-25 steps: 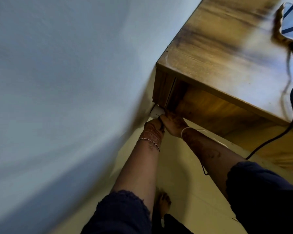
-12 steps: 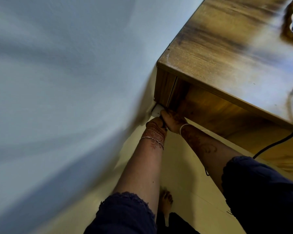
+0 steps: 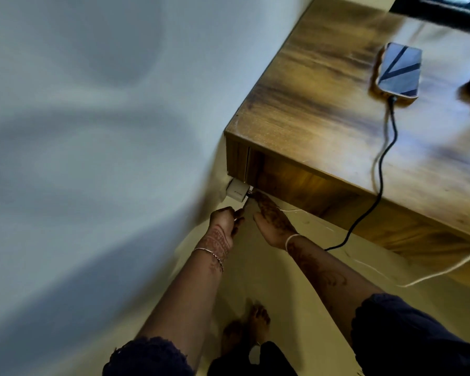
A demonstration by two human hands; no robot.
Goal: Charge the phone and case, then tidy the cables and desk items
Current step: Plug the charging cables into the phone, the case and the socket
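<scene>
At lower centre, the left hand (image 3: 225,219) pinches something small and pale below the white charger (image 3: 238,190) on the wall; the right hand (image 3: 273,218) lies open, fingertips at its plug. Upper right, the phone (image 3: 399,70) rests on the counter (image 3: 323,104), black cable (image 3: 381,175) trailing over the edge.

Both bare forearms reach down and forward out of dark sleeves, the left hand (image 3: 224,221) curled into a loose fist with a thin bracelet at its wrist, the right hand (image 3: 273,219) beside it, flat and palm down, fingers stretched forward, a pale band round its wrist.
</scene>
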